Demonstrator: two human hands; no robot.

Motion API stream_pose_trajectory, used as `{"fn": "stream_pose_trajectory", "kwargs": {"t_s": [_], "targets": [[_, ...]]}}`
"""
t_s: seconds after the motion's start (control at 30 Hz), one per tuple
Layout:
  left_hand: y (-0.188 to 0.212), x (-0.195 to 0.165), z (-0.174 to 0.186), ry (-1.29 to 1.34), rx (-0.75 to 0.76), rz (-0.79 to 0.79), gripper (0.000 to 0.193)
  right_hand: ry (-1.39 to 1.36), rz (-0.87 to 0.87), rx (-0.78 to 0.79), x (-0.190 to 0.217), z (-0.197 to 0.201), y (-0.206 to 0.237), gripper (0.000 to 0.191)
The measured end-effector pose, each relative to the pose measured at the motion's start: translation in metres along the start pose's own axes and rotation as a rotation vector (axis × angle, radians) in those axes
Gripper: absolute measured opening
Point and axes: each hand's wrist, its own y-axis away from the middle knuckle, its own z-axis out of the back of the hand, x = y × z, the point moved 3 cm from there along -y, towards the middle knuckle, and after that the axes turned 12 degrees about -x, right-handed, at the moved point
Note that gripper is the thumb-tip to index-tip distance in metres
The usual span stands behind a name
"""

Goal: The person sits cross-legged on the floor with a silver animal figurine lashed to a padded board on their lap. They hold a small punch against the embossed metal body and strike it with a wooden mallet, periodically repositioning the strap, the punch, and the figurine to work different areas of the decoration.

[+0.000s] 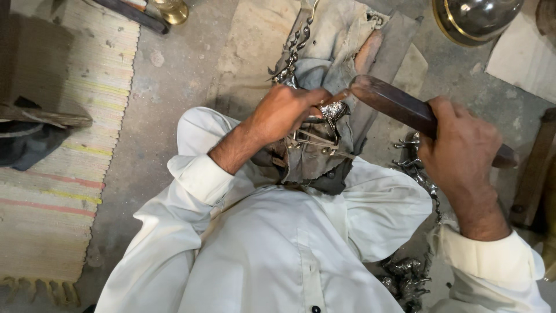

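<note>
**Ornate metal piece held down under a wooden tool**

Under the left hand [286, 110], a silvery cast metal ornament [335, 111] lies on a grey, worn cloth [324, 52], its scrolled, leaf-like edge showing just past the fingertips. The left hand's fingers press closed over it. The right hand [457, 148] is wrapped tight around a dark brown wooden tool [399, 104], whose rounded far end reaches the ornament. More silvery castings [405, 278] lie below the right wrist.

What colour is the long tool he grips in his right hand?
Dark reddish-brown, like polished wood; the tool shows best in the head view, gripped by the right hand.
</note>
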Motion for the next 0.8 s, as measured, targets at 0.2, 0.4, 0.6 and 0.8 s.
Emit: {"fn": "stream_pose_trajectory", "kwargs": {"t_s": [0.2, 0.4, 0.6, 0.8], "targets": [[0.014, -0.002, 0.003, 0.094, -0.286, 0.021, 0.028, -0.292, -0.326, 0.258, 0.001, -0.011, -0.008, 0.033], [0.018, -0.001, -0.002, -0.047, -0.276, -0.013, 0.029, -0.268, -0.066, 0.01, 0.022, -0.01, -0.026, 0.033], [0.021, 0.0, -0.008, -0.078, -0.244, -0.043, 0.026, -0.192, 0.117, -0.236, 0.032, 0.006, -0.035, 0.035], [0.024, 0.003, -0.008, -0.083, -0.254, 0.017, 0.024, -0.453, -0.275, -0.06, 0.022, 0.007, -0.046, 0.032]]}}
